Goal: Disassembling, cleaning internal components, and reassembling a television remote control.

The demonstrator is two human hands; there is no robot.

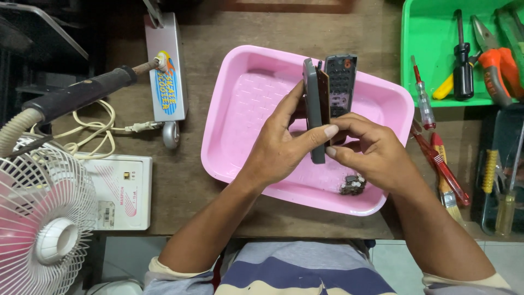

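Hands part a remote above pink tray on wooden bench.

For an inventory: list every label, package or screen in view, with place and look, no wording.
Printed label: on the grey upright stand, left of the pink tray; long strip, blue, orange and yellow.
White box: lower left beside the fan; square, with pink markings and a small pale sticker.
Screens: none.

Grey remote-control back shell, upright, edge-on, centre frame. Beside it, touching, dark keypad front, holes showing, over pink tray.
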